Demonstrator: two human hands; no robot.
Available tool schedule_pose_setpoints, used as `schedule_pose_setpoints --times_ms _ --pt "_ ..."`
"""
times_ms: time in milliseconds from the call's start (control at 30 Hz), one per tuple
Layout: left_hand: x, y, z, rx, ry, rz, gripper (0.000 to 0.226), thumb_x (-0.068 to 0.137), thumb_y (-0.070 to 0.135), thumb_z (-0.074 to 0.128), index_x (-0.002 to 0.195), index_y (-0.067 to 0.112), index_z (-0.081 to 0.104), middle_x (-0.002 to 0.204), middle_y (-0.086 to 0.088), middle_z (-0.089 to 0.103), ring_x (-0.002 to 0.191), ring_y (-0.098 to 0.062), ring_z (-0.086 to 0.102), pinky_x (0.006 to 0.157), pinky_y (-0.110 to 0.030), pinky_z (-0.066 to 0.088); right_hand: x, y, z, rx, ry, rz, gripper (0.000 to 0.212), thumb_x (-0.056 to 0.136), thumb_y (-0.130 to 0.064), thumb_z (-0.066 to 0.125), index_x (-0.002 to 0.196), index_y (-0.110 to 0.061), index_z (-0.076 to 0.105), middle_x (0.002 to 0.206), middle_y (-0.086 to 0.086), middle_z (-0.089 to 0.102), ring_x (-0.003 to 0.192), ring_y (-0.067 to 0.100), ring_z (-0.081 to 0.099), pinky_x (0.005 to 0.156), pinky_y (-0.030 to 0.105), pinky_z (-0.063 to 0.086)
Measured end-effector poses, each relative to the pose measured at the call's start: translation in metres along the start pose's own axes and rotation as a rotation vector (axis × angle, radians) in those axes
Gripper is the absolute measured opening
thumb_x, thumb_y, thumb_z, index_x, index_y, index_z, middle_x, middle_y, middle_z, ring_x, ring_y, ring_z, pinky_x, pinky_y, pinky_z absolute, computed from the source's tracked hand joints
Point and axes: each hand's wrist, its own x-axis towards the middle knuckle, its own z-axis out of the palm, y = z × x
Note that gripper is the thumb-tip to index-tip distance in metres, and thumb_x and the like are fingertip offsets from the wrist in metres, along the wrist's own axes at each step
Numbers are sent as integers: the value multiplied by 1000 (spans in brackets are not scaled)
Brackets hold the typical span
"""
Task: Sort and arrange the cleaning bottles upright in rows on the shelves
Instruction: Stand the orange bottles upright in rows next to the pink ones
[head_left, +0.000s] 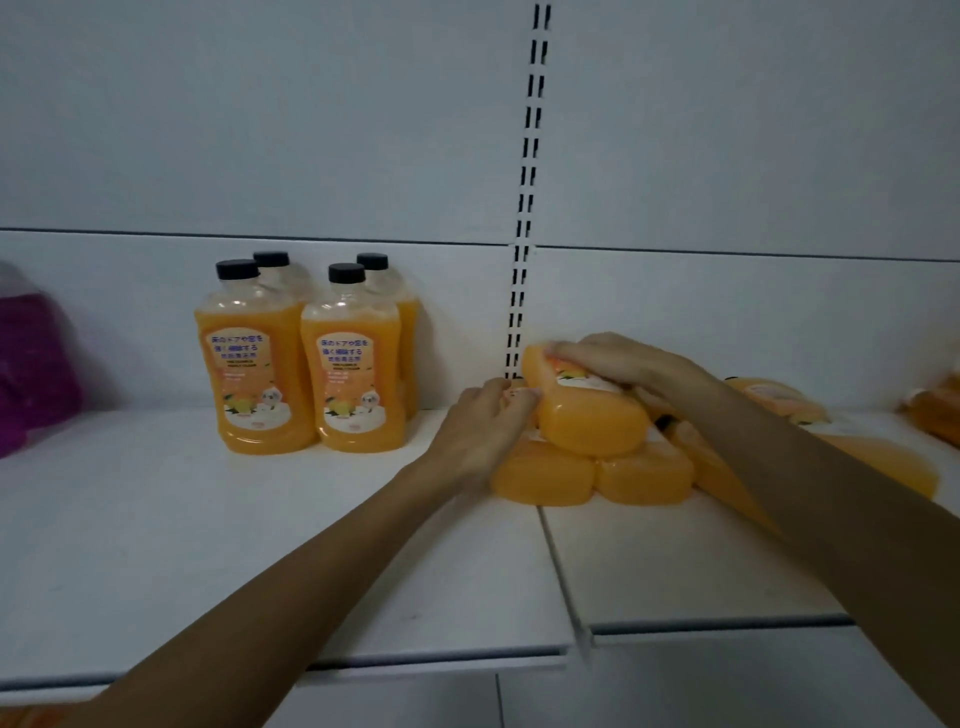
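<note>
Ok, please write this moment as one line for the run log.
step: take from pile | right hand: holds top bottle, lying flat | left hand: touches pile, grip unclear | upright bottles: four, at left

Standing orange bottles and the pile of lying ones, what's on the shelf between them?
In the head view, just bare white shelf, crossed only by the left hand, which touches the pile at its left edge.

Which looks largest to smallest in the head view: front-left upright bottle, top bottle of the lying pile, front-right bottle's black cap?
Front-left upright bottle
Top bottle of the lying pile, though foreshortened and partly under the right hand
Black cap
</note>
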Motion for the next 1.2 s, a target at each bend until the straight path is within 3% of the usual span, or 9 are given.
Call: schedule_pose_setpoints --times_ms 100,300,533,667,733,800,967,1067,1200 --pt "6 5 11 -114 -36 -47 57 90 61 26 136 31 39 143 -5 35 129 -26 36 109 -49 30 8 5 1 39 17 -60 52 81 -66 51 93 -16 60 98 6 64 82 18 61 63 28 44" --pt "4 6 21 -72 86 -101 49 97 48 26 142 30 30 153 -3 22 137 -24 27 113 -45 24 7 0 -3 183 112 -144 51 78 -54 64 109 -14 55 95 0 59 82 15 58 61 27 45" --pt "-6 10 32 -323 137 -175 98 61 86 32 140 28 31 142 -2 42 122 -26 48 105 -51 38 7 -22 -6 460 208 -310 63 75 -43 73 126 -17 48 119 2 56 97 18 58 65 26 48" --pt "-11 10 27 -413 107 -125 64 68 74 46 120 38 42 122 5 56 109 -18 57 98 -42 46 6 -28 0 554 175 -390 75 72 -41 76 137 -30 39 132 2 50 107 23 59 87 41 54" --pt "-12 11 19 -427 154 -76 44 80 55 54 117 33 46 116 7 59 100 -11 60 86 -29 50 3 -32 -1 658 153 -449 77 72 -36 77 138 -36 38 134 2 50 104 21 61 85 39 55" --pt "-13 13 8 -467 216 -33 53 81 47 59 127 24 45 118 5 60 100 -11 61 82 -28 53 -3 -40 -4 737 159 -507 74 75 -29 77 138 -35 40 134 1 48 103 17 60 80 32 56" --pt "-21 7 -23 -326 345 101 50 81 39 64 123 27 39 106 13 55 92 -2 58 69 -17 52 -25 -62 -9 629 120 -639 71 76 -27 76 136 -32 39 122 -1 50 101 15 57 71 26 57" --pt "-31 -7 -34 -246 363 118 51 83 36 62 127 23 39 108 13 53 95 -2 56 78 -20 51 -34 -71 -11 499 -7 -629 74 72 -20 79 132 -34 37 112 -1 50 98 18 59 69 34 59" --pt "-39 -28 -39 -138 271 41 59 85 35 61 135 21 34 127 4 53 114 -16 53 93 -31 48 -34 -70 11 453 23 -614 73 67 -11 83 122 -34 41 121 3 50 97 20 61 62 30 58"
